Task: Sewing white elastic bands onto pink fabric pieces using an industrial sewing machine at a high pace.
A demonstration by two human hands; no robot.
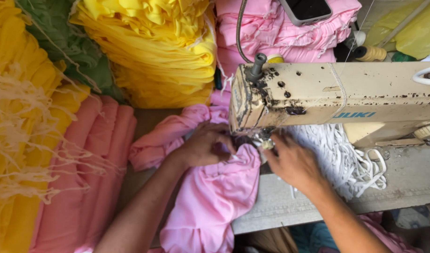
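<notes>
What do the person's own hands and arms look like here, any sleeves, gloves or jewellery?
Both are bare. The left hand and right hand wear no gloves, and no rings, watch or bracelet show on the visible parts. Both forearms are uncovered as far as the frame's bottom edge, with no sleeve in sight. Some fingertips are hidden.

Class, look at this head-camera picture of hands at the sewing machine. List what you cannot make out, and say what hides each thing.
- Needle and presser foot: hidden in the head view under the sewing machine head.
- Left hand fingertips: tucked into the pink fabric, so its grip is unclear.
- Right hand fingertips: lost in shadow below the machine.
- Phone: cut off by the top edge.
- White cord pile: partly behind the right hand.
</notes>
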